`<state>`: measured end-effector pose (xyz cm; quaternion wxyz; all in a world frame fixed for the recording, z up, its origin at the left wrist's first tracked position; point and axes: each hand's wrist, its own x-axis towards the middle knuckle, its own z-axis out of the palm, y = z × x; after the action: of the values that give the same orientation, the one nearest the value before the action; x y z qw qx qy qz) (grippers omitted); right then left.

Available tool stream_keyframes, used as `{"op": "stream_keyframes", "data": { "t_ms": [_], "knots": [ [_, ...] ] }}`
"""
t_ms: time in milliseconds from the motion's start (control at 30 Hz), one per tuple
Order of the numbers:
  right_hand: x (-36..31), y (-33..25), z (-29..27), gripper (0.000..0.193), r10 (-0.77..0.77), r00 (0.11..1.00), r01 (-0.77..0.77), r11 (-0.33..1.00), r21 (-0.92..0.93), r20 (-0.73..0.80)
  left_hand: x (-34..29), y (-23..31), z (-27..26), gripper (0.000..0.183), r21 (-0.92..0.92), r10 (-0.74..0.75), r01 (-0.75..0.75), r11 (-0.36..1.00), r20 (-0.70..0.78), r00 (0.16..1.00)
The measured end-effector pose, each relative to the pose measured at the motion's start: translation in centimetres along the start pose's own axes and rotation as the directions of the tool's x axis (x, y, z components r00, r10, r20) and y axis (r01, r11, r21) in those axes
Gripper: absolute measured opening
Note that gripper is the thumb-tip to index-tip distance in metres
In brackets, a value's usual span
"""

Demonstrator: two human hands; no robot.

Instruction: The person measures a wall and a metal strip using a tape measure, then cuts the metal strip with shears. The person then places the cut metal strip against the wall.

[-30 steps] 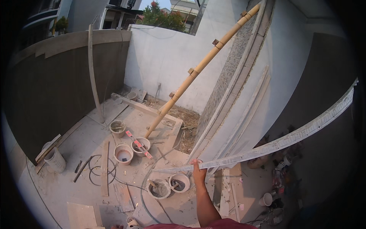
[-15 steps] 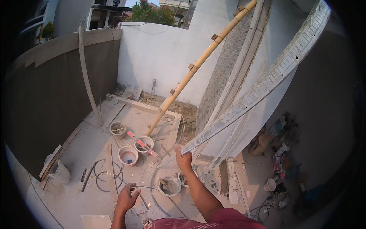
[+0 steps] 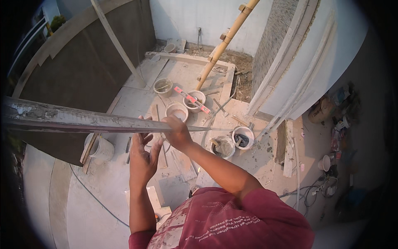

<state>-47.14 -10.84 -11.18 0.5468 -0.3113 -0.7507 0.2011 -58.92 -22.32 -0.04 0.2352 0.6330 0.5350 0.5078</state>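
A long metal straightedge (image 3: 74, 118), crusted with dried plaster, stretches across the left side at chest height, its narrow end pointing right. My right hand (image 3: 178, 132) is wrapped round it near that narrow end. Just left of it, my left hand (image 3: 143, 155) is raised against the lower edge of the straightedge, fingers and thumb spread apart; part of the fingers is hidden behind the bar. Beyond both hands, a white bucket (image 3: 168, 115) stands on the floor. A pink spirit level (image 3: 192, 99) lies across the rim of another bucket (image 3: 202, 108).
A bamboo pole (image 3: 224, 45) with wooden rungs leans at the back. Two mortar buckets (image 3: 227, 157) stand right of my hands. Another bucket (image 3: 103, 151) with planks is at the left, near the grey wall (image 3: 83, 62). Bags and cables clutter the right side.
The straightedge has swung from the upper right over to the left, with my right hand on it. My left hand has risen to the bar. The view has tilted further down.
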Motion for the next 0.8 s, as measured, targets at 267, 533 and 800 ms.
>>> {"op": "stream_keyframes", "data": {
  "t_ms": [267,533,800],
  "knots": [
    [-1.5,-2.4,-1.4,0.061,-0.008,0.994,0.029,0.980,-0.195,0.106,-0.9,-2.1,-2.9,0.038,-0.112,0.023,-0.050,0.992,-0.229,0.973],
    [-24.1,7.0,-15.2,0.066,0.918,0.362,-0.620,0.367,-0.694,0.162,3.7,-1.0,-5.7,0.038,-0.040,0.143,-0.158,0.987,-0.257,0.956],
    [-46.1,6.2,-26.6,0.046,0.823,-0.550,-0.830,-0.558,-0.020,-0.140,13.4,-1.0,2.3,0.036,-0.183,0.286,-0.293,0.938,-0.065,0.956]
  ]
}}
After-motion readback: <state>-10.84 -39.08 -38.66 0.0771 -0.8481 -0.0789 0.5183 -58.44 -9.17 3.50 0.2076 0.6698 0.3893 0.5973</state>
